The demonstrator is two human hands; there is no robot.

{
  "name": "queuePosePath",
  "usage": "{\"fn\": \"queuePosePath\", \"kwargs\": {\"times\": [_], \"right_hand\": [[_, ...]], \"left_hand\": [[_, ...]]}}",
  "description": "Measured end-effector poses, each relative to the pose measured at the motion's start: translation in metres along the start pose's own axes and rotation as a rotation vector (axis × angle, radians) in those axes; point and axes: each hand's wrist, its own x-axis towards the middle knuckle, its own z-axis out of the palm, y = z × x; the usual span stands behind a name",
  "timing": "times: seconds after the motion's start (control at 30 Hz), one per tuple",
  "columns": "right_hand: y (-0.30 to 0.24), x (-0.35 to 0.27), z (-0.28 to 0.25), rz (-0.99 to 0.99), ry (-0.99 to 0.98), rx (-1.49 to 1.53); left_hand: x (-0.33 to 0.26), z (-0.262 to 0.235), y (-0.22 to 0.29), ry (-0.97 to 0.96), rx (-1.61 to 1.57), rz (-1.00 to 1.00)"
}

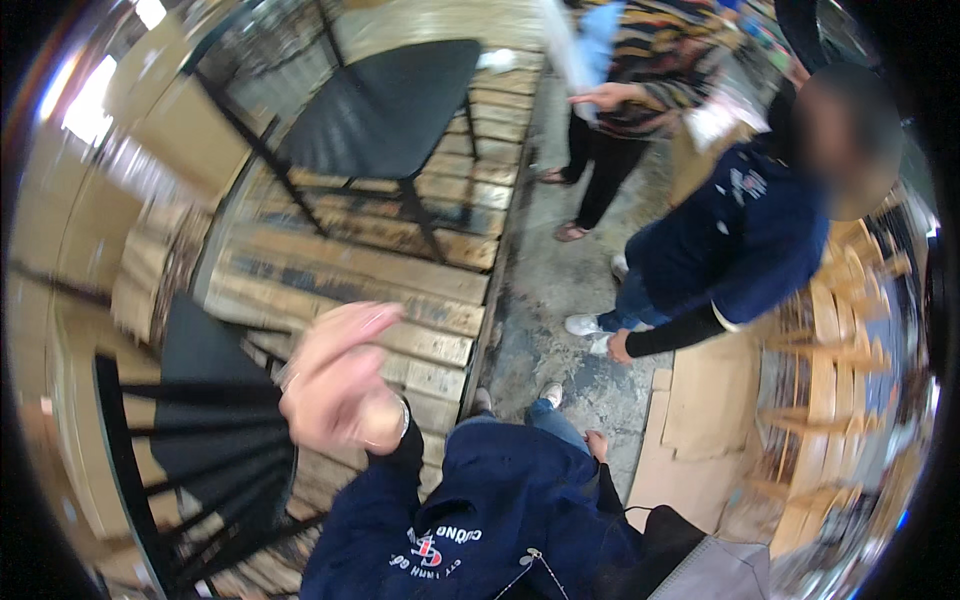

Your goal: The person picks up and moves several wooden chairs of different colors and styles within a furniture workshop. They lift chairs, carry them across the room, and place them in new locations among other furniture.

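- Head view: the left hand (335,385) is hanging raised and blurred in mid-air, just above and to the right of the black slatted chair (205,450); it is holding nothing, fingers loosely curled with one pointing up, and is apart from the chair back.
- The right hand (597,443) is only peeking out low beside the navy sweatshirt (500,520), well to the right of the slatted chair; I cannot tell whether its fingers are together or spread.
- The slatted chair is sitting at the lower left, on the edge of the wooden pallet (400,290), its back rails fanning toward the camera.
- A second black chair (385,110) is standing further up the same pallet, well beyond the slatted chair.
- To the right of the slatted chair, across the concrete floor (560,290), a person in a dark blue top (740,240) is bending forward, and another in a striped top (655,70) is standing behind.
- Stacked pale wooden chairs (850,350) are lining the far right.
- My judgement: for a clean grip, the left hand should be settling on the top rail of the slatted chair, square and steady, before any lifting.
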Motion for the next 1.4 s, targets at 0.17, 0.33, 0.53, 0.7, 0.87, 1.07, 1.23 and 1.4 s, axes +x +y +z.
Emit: {"fn": "queuePosePath", "kwargs": {"times": [0.17, 0.33, 0.53, 0.7, 0.87, 1.07, 1.23, 1.4], "right_hand": [[-0.005, 0.014, 0.011, -0.120, -0.151, -0.123], [-0.053, 0.020, 0.039, -0.229, -0.181, -0.553], [-0.106, 0.054, 0.111, -0.537, -0.223, -0.785], [-0.176, 0.072, 0.174, -0.540, -0.689, -0.711], [-0.244, 0.004, 0.232, -0.867, -0.662, -0.656], [-0.237, -0.031, 0.236, -0.803, -0.770, -0.612], [-0.182, 0.007, 0.208, -0.767, -0.579, -0.794], [-0.142, 0.016, 0.169, -0.605, -0.457, -0.879]], "left_hand": [[0.058, -0.096, 0.063, 0.947, 0.483, 0.784], [0.071, -0.208, 0.116, 0.384, 1.675, 0.886], [0.066, -0.333, 0.201, 0.043, 1.684, -0.079], [0.042, -0.379, 0.219, -0.073, 1.807, 0.088], [0.022, -0.365, 0.222, 0.024, 1.956, 0.132], [0.029, -0.346, 0.220, 0.100, 1.709, 0.180], [0.036, -0.292, 0.197, 0.431, 1.715, 0.192], [0.048, -0.282, 0.185, 0.297, 1.726, 0.464]]}}
